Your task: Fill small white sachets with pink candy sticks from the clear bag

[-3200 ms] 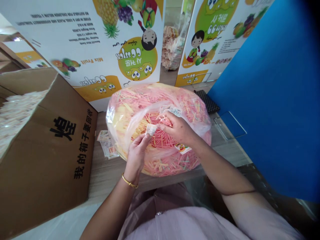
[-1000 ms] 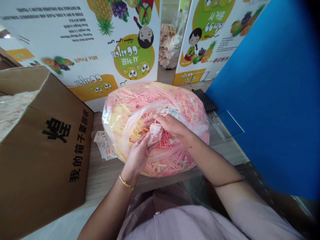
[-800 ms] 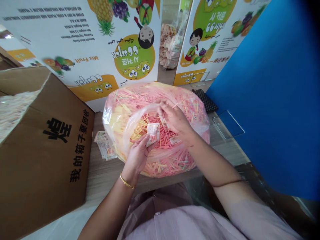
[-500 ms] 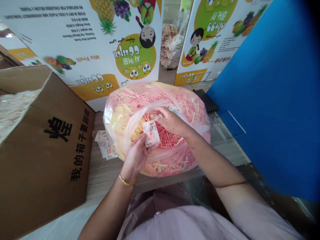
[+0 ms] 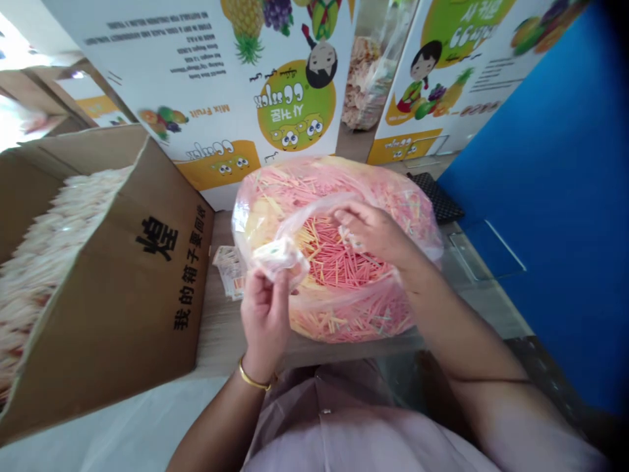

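A big clear plastic bag point(image 5: 393, 196) full of pink and yellow sticks lies on the wooden table in front of me. My left hand point(image 5: 264, 311) is closed on a small filled packet point(image 5: 278, 252), blurred by motion, at the bag's left front. My right hand point(image 5: 376, 233) rests inside the bag's opening on the red sticks point(image 5: 334, 259), fingers curled in a pinch; what they hold is too small to make out.
A brown cardboard box point(image 5: 122, 288) holding pale packed sticks stands at the left. A small pile of packets point(image 5: 230, 272) lies on the table between box and bag. Printed white cartons point(image 5: 221, 85) stand behind. A blue panel point(image 5: 555, 196) borders the right.
My left hand has pulled the packet away leftward and toward me, out of the bag's opening. My right hand stays in the bag. The view has swung to the left.
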`<state>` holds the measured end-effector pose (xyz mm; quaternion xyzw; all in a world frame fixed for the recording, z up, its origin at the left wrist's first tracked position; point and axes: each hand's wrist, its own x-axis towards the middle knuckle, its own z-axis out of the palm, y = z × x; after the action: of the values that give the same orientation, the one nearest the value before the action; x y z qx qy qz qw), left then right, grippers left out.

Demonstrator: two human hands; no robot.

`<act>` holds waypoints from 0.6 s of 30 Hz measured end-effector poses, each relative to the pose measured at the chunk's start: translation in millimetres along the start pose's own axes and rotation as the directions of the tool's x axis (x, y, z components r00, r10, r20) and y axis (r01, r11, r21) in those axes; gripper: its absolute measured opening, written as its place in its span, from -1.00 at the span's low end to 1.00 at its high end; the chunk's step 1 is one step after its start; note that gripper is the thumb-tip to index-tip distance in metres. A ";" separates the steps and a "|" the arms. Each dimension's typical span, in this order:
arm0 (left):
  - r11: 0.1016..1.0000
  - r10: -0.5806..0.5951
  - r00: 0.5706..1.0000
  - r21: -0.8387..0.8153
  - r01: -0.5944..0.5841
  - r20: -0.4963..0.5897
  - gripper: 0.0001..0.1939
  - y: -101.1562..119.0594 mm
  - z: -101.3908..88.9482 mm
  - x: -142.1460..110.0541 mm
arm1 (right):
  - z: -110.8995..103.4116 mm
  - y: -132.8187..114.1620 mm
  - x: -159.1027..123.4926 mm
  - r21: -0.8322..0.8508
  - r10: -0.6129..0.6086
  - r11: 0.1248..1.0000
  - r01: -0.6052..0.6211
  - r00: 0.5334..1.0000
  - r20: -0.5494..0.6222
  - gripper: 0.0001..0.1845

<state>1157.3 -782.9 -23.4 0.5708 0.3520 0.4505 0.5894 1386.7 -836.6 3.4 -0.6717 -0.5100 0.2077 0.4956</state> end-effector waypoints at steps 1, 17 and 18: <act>0.996 0.084 0.989 0.050 -0.079 -0.122 -0.76 1.4 -11.7 0.9 | -5.7 1.8 -1.0 -0.003 0.017 1.000 -0.017 0.999 -0.032 -0.68; 0.886 -0.031 0.953 0.434 0.166 -0.301 -0.71 -121.0 -115.0 38.0 | -14.0 49.3 -7.0 -0.100 0.148 0.981 -0.165 0.976 -0.163 -0.52; 0.878 -0.006 0.951 0.453 0.153 -0.310 -0.73 -125.0 -113.6 42.3 | -10.6 58.5 -4.6 -0.148 0.116 0.978 -0.148 0.972 -0.206 -0.51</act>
<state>1082.5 -695.9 -154.3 0.6069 0.5593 0.4077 0.3908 1421.3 -844.8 -44.6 -0.7596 -0.4278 0.1308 0.4721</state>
